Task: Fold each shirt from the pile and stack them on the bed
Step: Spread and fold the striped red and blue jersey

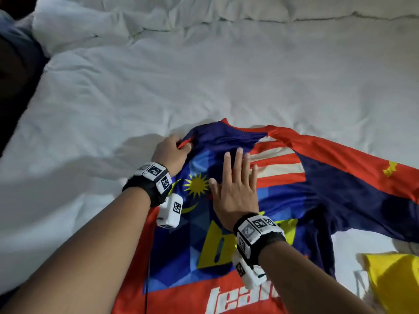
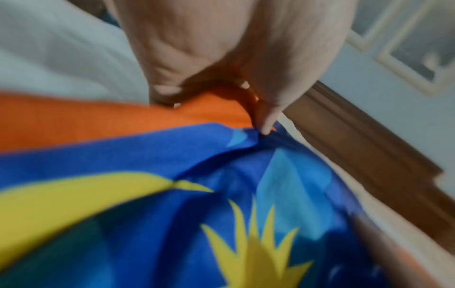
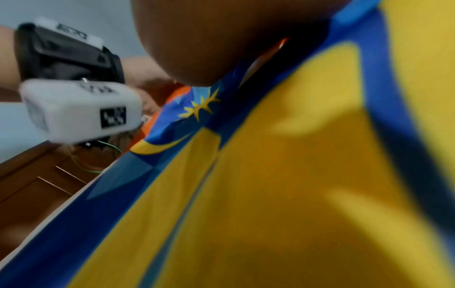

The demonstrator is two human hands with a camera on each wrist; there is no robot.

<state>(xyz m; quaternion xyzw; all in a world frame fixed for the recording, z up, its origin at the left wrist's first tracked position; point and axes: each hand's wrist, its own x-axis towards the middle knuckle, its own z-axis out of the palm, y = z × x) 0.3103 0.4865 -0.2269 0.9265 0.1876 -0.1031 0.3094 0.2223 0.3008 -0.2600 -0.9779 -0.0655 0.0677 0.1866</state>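
A blue, red and yellow jersey [image 1: 294, 200] lies spread on the white bed [image 1: 204, 87], one long sleeve [image 1: 353, 162] stretched to the right. My left hand [image 1: 174, 150] pinches the red edge of the jersey [image 2: 221, 113] at its left shoulder, thumb and fingers curled on the cloth. My right hand [image 1: 235, 184] lies flat on the chest of the jersey, fingers straight, beside the yellow star print [image 1: 197, 184]. In the right wrist view only the heel of the right hand [image 3: 221, 48] shows above the yellow print [image 3: 283, 185].
A yellow garment [image 1: 394, 282] lies at the lower right on the bed. Rumpled white duvet [image 1: 158, 23] runs along the far side. The bed's left edge drops into a dark area [image 1: 13, 87]. A wooden headboard or frame [image 2: 357, 146] shows beyond the bed.
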